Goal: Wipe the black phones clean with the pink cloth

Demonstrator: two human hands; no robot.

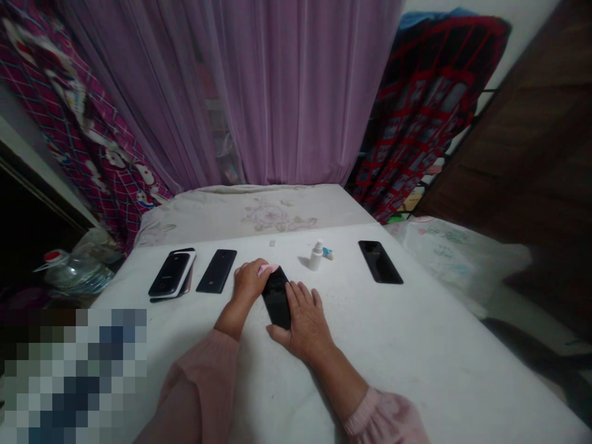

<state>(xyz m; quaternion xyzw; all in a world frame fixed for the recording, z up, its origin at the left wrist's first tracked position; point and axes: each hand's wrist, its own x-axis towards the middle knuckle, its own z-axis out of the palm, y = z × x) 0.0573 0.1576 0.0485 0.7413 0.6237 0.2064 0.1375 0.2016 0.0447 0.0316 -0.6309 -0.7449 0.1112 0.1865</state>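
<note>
A black smartphone point(277, 300) lies on the white-covered table in front of me, its dark face up. My left hand point(251, 280) is closed on a small pink cloth point(267, 268) at the phone's upper left corner. Most of the cloth is hidden under my fingers. My right hand point(309, 320) holds the phone from the right, with the fingers along its right edge and the thumb by its lower end. Beyond the phone stands a small white spray bottle point(316, 256), upright, with a small blue-and-white item point(328, 253) beside it.
At the left lie a stack of several phones point(170, 274) and a single dark phone point(217, 271). Another black phone point(380, 262) rests at the right. Purple curtains point(296, 92) hang behind the table point(370, 333). A clear plastic bottle point(69, 271) stands off its left side.
</note>
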